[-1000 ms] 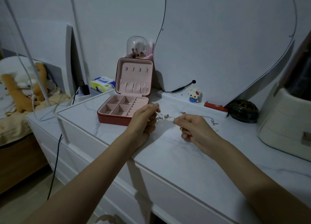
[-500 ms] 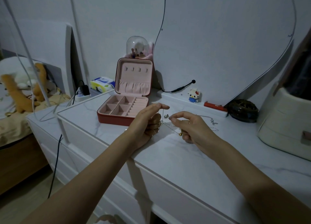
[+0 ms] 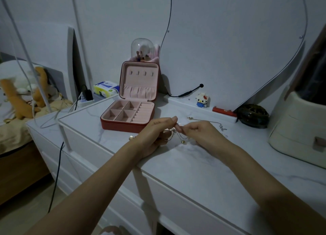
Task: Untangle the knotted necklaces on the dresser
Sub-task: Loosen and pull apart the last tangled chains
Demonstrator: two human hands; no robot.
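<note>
Thin knotted necklaces (image 3: 182, 137) with small gold pendants hang in a tangle between my two hands, just above the white marble dresser top (image 3: 194, 164). My left hand (image 3: 157, 132) pinches the chains at its fingertips. My right hand (image 3: 202, 132) pinches them right beside it, fingertips almost touching. A loose run of chain (image 3: 220, 127) trails to the right on the dresser. One small gold pendant (image 3: 130, 138) lies by my left wrist.
An open red jewelry box (image 3: 130, 115) with a pink lining stands behind my left hand. Further back are a small toy figure (image 3: 202, 99), a red item (image 3: 223, 110) and a dark round object (image 3: 253, 115). A cream case (image 3: 298, 129) sits at right.
My hands have come closer together, fingertips now nearly meeting on the chains. The tangle hangs lower between them, with a pendant dangling under my right hand.
</note>
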